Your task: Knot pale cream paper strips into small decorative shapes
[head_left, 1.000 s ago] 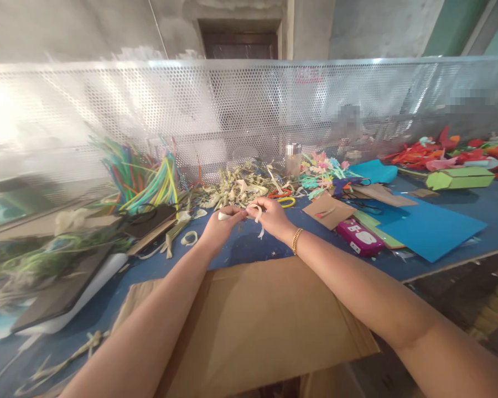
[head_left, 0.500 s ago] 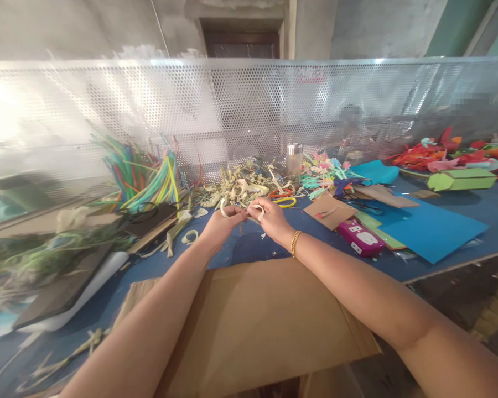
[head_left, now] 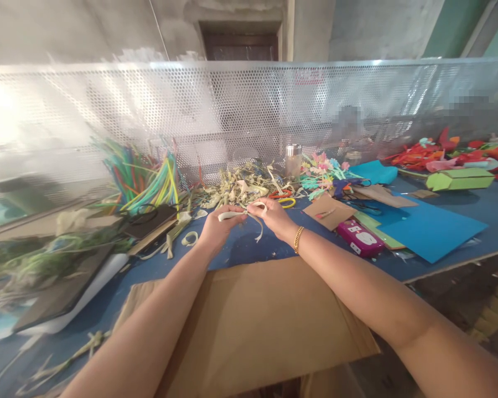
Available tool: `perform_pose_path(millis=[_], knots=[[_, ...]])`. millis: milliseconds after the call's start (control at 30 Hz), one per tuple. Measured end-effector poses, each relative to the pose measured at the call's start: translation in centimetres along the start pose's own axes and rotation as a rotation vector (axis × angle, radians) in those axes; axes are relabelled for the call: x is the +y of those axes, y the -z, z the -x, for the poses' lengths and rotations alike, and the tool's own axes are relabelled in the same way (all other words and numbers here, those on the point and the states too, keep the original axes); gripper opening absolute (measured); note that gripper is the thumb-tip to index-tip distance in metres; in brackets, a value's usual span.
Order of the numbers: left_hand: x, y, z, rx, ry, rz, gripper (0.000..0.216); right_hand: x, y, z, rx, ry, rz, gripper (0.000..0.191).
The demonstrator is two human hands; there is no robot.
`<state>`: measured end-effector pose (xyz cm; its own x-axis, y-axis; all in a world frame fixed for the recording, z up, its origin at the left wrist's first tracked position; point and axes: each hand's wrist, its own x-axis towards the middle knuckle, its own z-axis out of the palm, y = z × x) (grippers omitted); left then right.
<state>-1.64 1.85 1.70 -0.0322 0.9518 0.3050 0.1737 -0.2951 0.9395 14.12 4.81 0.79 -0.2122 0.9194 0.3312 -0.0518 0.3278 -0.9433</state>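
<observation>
Both hands meet over the blue tabletop, fingertips pinched close together on a pale cream strip (head_left: pixel 229 215) that looks like dried plant fibre or ribbon. My left hand (head_left: pixel 216 228) is closed on the strip's left part, which lies across its fingers. My right hand (head_left: pixel 274 217), with a gold bracelet (head_left: pixel 297 240) at the wrist, pinches the other part. There the strip curls over the fingers, and a loose tail hangs down between the hands. Just behind them lies a heap of similar knotted pale strips (head_left: pixel 240 188). The exact crossing at the fingertips is too small to make out.
Brown cardboard (head_left: pixel 269 320) covers the near edge. Coloured stems (head_left: pixel 145 177) and dark boards stand left. Right are yellow-handled scissors (head_left: pixel 288 203), a purple box (head_left: pixel 360 237), blue sheets (head_left: pixel 431 226) and a green box (head_left: pixel 460 179). A perforated metal screen (head_left: pixel 249 105) runs behind.
The strip's left part has gone from an upright curl to lying flatter across my left fingers. A loose tail now hangs below the fingertips. My hands have stayed in nearly the same place.
</observation>
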Motion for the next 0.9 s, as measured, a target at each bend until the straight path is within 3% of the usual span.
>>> perform_pose_path(millis=[167, 267, 400, 533, 767, 900], knots=[[-0.5, 0.1, -0.1, -0.026, -0.013, 0.018, 0.028, -0.1, -0.1, 0.2, -0.020, -0.004, -0.046, 0.027], [-0.6, 0.4, -0.2, -0.076, -0.028, 0.042, 0.026, -0.2, -0.2, 0.3, -0.101, -0.018, -0.135, 0.028], [0.3, 0.5, 0.0, -0.049, -0.076, 0.002, 0.024, -0.2, -0.3, 0.3, -0.174, 0.027, -0.192, 0.029], [0.9, 0.2, 0.3, -0.050, -0.026, 0.100, 0.030, -0.5, -0.2, 0.3, -0.224, 0.071, -0.180, 0.031], [0.6, -0.3, 0.3, -0.063, -0.060, 0.203, 0.036, -0.4, 0.4, -0.1, -0.267, -0.095, -0.367, 0.032], [0.4, -0.1, 0.1, -0.052, -0.065, 0.185, 0.036, -0.3, 0.4, -0.2, -0.269, -0.060, -0.343, 0.027]])
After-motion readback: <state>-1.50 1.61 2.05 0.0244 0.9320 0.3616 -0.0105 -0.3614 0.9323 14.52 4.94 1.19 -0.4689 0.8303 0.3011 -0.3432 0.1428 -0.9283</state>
